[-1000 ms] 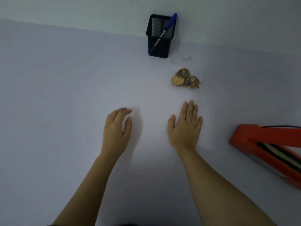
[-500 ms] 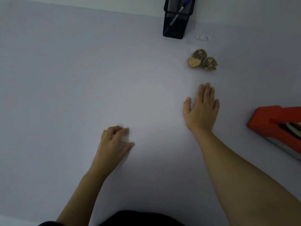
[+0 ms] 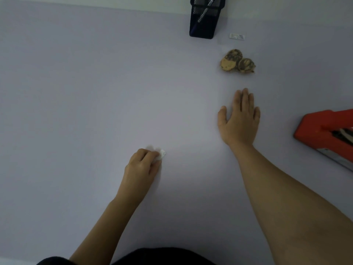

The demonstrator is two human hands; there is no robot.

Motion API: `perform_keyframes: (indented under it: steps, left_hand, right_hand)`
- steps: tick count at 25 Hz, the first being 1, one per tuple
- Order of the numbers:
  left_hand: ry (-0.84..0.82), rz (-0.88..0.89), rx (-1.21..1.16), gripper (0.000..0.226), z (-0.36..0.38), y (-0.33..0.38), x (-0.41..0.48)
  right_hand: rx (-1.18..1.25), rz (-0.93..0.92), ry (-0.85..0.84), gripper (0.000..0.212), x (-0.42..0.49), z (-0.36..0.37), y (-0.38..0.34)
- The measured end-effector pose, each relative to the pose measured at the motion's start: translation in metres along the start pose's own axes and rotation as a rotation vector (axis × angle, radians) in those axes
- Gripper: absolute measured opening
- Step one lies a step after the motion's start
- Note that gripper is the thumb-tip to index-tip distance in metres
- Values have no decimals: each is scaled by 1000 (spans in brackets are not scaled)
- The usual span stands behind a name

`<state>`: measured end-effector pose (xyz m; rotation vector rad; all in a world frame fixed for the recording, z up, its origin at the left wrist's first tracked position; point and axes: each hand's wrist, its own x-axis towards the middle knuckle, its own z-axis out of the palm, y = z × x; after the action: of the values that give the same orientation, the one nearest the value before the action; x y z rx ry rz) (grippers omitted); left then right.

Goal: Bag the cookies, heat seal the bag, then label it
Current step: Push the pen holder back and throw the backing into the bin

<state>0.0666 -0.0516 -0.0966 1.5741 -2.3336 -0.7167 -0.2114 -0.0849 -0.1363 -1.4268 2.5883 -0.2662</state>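
Observation:
Two brown cookies [image 3: 236, 62] lie touching each other on the pale lilac table [image 3: 95, 83], at the far right. My right hand [image 3: 238, 121] rests flat and palm down just in front of them, not touching them and holding nothing. My left hand [image 3: 143, 165] is nearer to me, with its fingers curled and pinched on a small, pale, translucent plastic piece [image 3: 162, 154]. I cannot tell how far that piece extends. A small white label [image 3: 236, 36] lies beyond the cookies.
A black mesh pen holder [image 3: 205, 18] with a blue pen stands at the table's far edge by the wall. A red heat sealer [image 3: 324, 131] sits at the right edge of view. My dark clothing shows at the bottom.
My left hand drew back toward me and closed its fingers on the pale plastic piece. My right hand stayed flat. The view shifted, so the cookies and holder now sit farther up and right.

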Motion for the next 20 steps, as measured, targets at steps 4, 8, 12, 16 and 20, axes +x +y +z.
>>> perform_keyframes:
  steps: [4, 8, 12, 16, 20]
  left_hand:
    - [53, 42, 73, 31, 1, 9, 1]
    - [152, -303, -274, 11, 3, 51, 18]
    - [219, -575, -610, 9, 10, 78, 28]
    - [368, -773, -841, 8, 9, 70, 10]
    - [482, -855, -894, 4, 2, 50, -28]
  right_hand:
    - [-9, -1, -3, 63, 1, -1, 1]
    - [4, -21, -1, 63, 1, -3, 1]
    - [0, -30, 11, 62, -2, -4, 0]
    - [61, -103, 42, 55, -4, -5, -2]
    - [119, -463, 15, 52, -26, 4, -30]
